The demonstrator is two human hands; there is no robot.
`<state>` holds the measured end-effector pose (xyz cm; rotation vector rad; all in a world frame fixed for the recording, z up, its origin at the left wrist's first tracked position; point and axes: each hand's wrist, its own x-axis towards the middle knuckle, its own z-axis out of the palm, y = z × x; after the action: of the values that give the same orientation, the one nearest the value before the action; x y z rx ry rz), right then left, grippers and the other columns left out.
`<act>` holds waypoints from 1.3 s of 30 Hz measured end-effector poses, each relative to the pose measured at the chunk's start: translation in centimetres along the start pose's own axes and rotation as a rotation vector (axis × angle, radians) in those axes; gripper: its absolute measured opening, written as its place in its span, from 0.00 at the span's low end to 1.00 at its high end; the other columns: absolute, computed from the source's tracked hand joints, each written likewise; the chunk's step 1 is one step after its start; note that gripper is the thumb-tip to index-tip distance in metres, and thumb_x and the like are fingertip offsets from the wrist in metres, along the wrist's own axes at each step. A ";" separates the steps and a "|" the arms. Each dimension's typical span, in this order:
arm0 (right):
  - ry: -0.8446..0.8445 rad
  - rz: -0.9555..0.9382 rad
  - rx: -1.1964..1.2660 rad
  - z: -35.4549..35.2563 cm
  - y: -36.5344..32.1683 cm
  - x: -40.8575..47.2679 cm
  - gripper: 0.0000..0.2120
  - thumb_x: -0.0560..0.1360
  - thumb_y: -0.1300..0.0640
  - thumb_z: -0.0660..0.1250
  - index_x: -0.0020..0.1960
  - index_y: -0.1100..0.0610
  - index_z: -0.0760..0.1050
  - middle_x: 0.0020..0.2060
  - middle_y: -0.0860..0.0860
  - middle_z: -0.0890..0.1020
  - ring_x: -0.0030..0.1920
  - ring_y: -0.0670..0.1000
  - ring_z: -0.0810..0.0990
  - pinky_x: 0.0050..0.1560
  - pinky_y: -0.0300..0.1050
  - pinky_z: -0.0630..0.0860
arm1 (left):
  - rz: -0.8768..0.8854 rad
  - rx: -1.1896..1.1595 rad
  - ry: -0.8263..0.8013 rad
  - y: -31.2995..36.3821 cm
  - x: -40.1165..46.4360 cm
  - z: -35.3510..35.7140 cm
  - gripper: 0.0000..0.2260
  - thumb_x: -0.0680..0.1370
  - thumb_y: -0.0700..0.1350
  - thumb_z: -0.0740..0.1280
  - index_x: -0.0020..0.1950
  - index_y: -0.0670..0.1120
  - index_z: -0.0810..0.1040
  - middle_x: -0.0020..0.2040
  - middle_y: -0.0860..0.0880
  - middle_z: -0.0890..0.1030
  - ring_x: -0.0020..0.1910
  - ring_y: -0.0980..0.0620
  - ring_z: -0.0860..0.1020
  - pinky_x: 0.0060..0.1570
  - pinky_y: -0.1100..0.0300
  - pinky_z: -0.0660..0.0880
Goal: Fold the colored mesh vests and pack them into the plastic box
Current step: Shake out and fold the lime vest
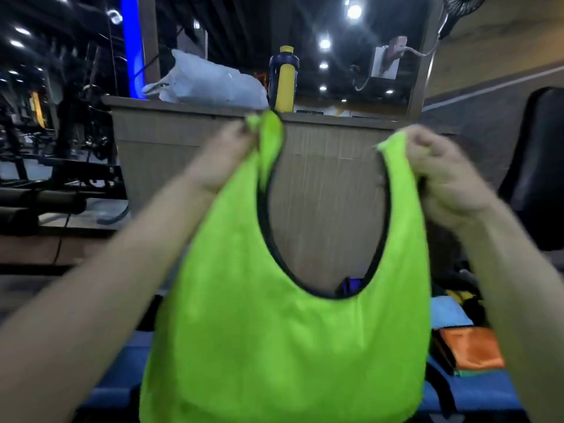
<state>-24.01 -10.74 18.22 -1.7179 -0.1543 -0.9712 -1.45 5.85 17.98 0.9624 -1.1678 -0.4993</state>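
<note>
A bright green mesh vest (283,340) with black trim round its neck opening hangs in the air in front of me. My left hand (227,157) pinches its left shoulder strap, and my right hand (442,175) grips the right strap. The vest hangs flat and open, hiding what lies below it. At the lower right lie folded vests: an orange one (476,349) and a light blue one (448,314). No plastic box can be made out.
A wood-panel counter (323,178) stands ahead, with a white plastic bag (210,82) and a yellow-and-blue bottle (284,80) on top. A dark chair (537,166) is at the right. Gym equipment (55,166) fills the left. A blue surface (122,370) lies below.
</note>
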 end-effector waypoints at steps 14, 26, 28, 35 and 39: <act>-0.128 -0.210 -0.199 4.8 4.1 0.3 0.05 0.79 0.61 0.68 0.52 0.60 0.81 0.46 0.51 0.85 0.48 0.50 0.80 0.52 0.45 0.75 | -0.061 -0.191 -0.141 -3.9 -1.3 4.0 0.06 0.77 0.48 0.67 0.48 0.46 0.78 0.36 0.51 0.82 0.33 0.57 0.80 0.35 0.63 0.79; -0.069 -0.463 -0.670 4.8 3.3 -0.2 0.04 0.76 0.58 0.74 0.50 0.56 0.82 0.55 0.50 0.81 0.58 0.52 0.79 0.54 0.53 0.75 | -0.124 -0.167 -0.173 -4.6 -1.4 4.5 0.03 0.77 0.42 0.68 0.48 0.44 0.79 0.36 0.48 0.81 0.32 0.55 0.80 0.34 0.62 0.79; -0.112 -0.470 -0.736 4.9 2.8 0.0 0.05 0.76 0.57 0.74 0.50 0.58 0.82 0.54 0.48 0.84 0.58 0.52 0.80 0.55 0.55 0.75 | -0.148 -0.160 -0.163 -4.7 -1.2 4.2 0.04 0.75 0.42 0.68 0.47 0.42 0.79 0.35 0.48 0.82 0.31 0.56 0.80 0.34 0.63 0.79; -0.074 -0.443 -0.739 4.8 2.2 0.2 0.08 0.77 0.55 0.74 0.52 0.59 0.83 0.52 0.47 0.86 0.56 0.51 0.83 0.56 0.58 0.77 | -0.189 -0.079 -0.135 -4.3 -0.8 4.1 0.07 0.82 0.44 0.66 0.51 0.42 0.82 0.39 0.46 0.82 0.37 0.50 0.79 0.41 0.55 0.77; -0.028 -0.373 -0.667 5.4 2.4 0.5 0.09 0.77 0.56 0.73 0.52 0.62 0.82 0.51 0.51 0.86 0.54 0.51 0.84 0.57 0.59 0.80 | -0.134 0.085 0.136 -4.6 -0.3 4.5 0.10 0.76 0.49 0.73 0.50 0.44 0.78 0.42 0.43 0.78 0.36 0.49 0.73 0.36 0.57 0.68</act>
<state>-19.56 -7.27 16.46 -2.3661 -0.1864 -1.3755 -5.11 1.97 14.26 1.1362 -1.0129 -0.4857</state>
